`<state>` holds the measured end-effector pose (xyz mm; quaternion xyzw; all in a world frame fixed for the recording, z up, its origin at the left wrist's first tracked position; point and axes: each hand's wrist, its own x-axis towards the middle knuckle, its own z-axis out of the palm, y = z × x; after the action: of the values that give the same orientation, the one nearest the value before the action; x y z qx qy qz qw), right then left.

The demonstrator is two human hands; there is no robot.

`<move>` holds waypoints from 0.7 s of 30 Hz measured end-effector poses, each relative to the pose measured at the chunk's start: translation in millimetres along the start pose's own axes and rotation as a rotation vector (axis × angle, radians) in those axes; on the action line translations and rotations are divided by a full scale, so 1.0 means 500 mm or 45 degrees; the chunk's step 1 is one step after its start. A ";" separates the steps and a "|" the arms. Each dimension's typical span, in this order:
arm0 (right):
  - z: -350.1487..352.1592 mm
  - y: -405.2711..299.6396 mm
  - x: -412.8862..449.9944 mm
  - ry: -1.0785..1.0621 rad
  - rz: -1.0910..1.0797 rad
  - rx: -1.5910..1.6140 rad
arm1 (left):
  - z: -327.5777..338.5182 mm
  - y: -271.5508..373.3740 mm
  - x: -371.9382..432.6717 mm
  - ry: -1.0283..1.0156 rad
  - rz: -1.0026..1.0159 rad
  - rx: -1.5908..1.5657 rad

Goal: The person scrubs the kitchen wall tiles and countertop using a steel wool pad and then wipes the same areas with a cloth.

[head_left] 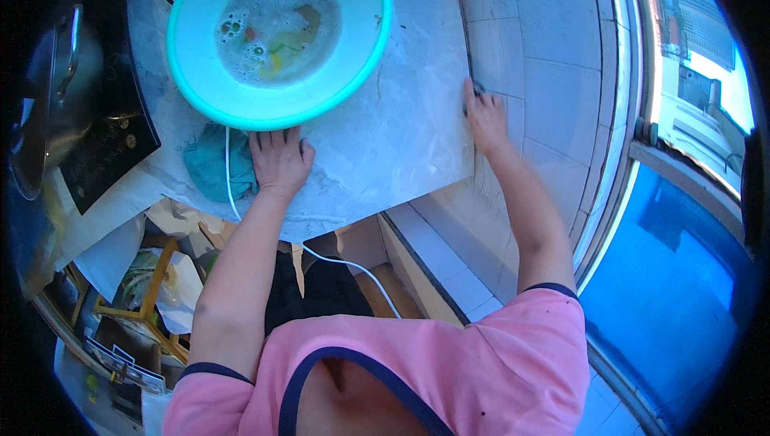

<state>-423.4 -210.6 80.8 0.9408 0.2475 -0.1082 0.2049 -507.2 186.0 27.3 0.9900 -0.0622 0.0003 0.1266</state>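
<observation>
My left hand rests palm down on the marbled tabletop covering. Its fingertips reach beneath the near rim of a turquoise plastic basin. Cloudy, bubbly water with several bits of food scraps sits in the basin. Against the left hand lies a crumpled teal cloth, crossed by a white cable. My right hand is stretched to the table's right edge, by the tiled wall. A small dark item shows at its fingers; whether it is gripped is unclear.
On the left stands a black glass-topped cooker with a lidded metal pot. Below the table is a yellow-framed rack holding bags. A tiled ledge runs along the wall, under a window.
</observation>
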 end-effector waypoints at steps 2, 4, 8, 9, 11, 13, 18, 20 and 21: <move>0.000 -0.020 -0.086 -0.066 -0.060 -0.012 | 0.000 0.001 0.003 -0.034 -0.023 -0.019; 0.009 -0.038 -0.159 -0.092 -0.047 0.019 | -0.001 0.002 0.006 -0.002 -0.012 -0.032; -0.066 -0.072 -0.239 -0.303 0.174 0.142 | -0.010 -0.003 0.003 -0.133 -0.032 -0.130; -0.092 -0.083 -0.245 -0.305 0.195 0.157 | -0.017 -0.008 0.003 -0.138 -0.008 -0.122; -0.142 -0.105 -0.239 0.005 0.394 0.145 | -0.037 -0.020 -0.001 -0.052 -0.022 -0.238; -0.185 -0.150 -0.225 0.185 0.563 0.406 | -0.078 -0.037 -0.028 -0.118 0.060 -0.396; -0.147 -0.336 -0.133 0.606 1.158 1.336 | -0.201 -0.142 -0.101 0.177 0.021 -0.467; -0.132 -0.402 -0.103 0.571 1.223 1.603 | -0.195 -0.185 -0.117 0.360 -0.173 -0.373; -0.135 -0.442 -0.089 0.653 1.221 1.494 | -0.179 -0.207 -0.117 0.230 -0.243 -0.304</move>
<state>-566.9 -24.4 81.5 0.8945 -0.2418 0.0989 -0.3627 -551.1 314.9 87.2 0.9653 0.0441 0.0696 0.2478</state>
